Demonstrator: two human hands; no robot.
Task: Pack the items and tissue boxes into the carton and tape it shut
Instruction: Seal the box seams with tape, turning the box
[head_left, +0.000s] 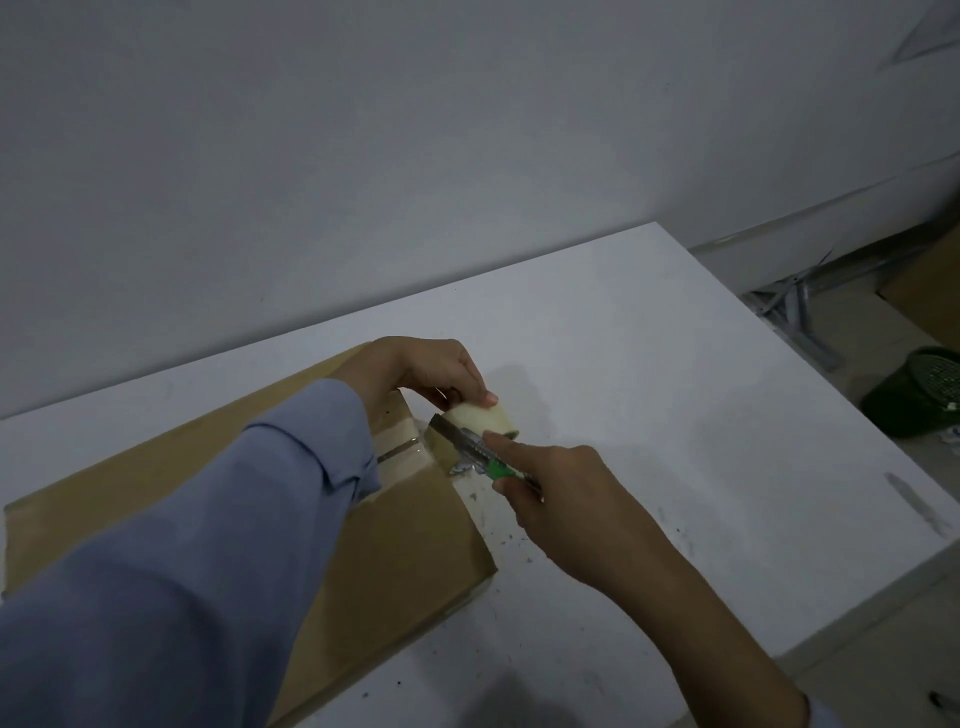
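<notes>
With the left hand (431, 371) gripping the tape roll (485, 418) at the carton's (405, 551) far edge and the right hand (561, 493) gripping a knife (470, 446), a slip could nick the left fingers or tear the tape unevenly

Carton (405, 545) on table (675, 415) — bin (914, 400) right.

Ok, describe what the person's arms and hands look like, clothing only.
The left arm wears a light blue long sleeve with a buttoned-style cuff at the wrist. The right forearm is bare, with a blue sleeve edge just visible near the elbow. Both hands, left hand and right hand, wear no gloves.
</notes>
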